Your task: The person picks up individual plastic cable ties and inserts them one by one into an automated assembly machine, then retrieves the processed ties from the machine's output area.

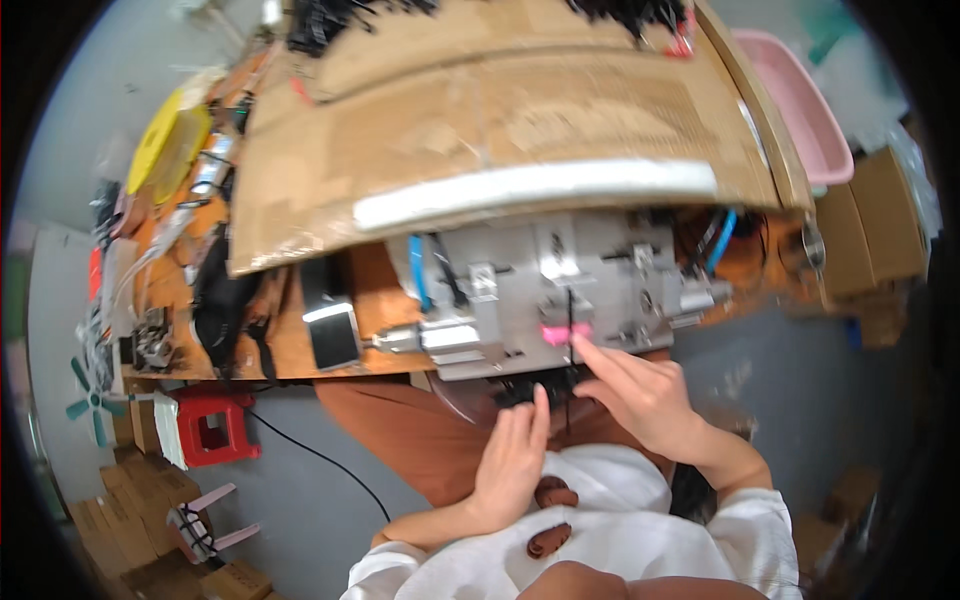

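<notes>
The jig [522, 285] is set at the table's [375, 285] front edge, within reach. Below, the left hand's [510, 460] fingers are held together; its grip cannot be told. On the jig, the pink block [552, 335] is apparently steadied by the right hand [645, 400], index finger and thumb parted.
</notes>
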Demonstrator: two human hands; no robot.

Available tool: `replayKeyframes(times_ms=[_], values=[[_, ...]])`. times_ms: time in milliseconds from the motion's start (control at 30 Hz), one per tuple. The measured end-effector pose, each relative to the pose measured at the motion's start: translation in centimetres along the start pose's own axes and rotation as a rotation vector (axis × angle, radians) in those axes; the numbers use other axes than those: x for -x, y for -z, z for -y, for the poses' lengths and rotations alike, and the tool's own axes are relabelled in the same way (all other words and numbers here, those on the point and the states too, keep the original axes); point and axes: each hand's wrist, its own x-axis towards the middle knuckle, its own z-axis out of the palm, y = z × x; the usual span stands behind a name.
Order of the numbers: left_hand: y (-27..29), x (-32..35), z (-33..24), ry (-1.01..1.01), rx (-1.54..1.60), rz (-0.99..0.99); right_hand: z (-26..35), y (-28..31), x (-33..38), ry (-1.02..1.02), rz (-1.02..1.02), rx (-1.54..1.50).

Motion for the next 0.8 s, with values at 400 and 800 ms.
replayKeyframes(times_ms=[400, 800], values=[[-8.9, 0.7, 5.5, -0.036, 0.064, 0.39, -6.8, -0.3, -31.7, 0.631, -0.341, 0.839], [-11.3, -1.8, 10.7, 0.098, 0.35, 0.385, -7.4, -4.3, -48.2, 0.898, 0.072, 0.868]])
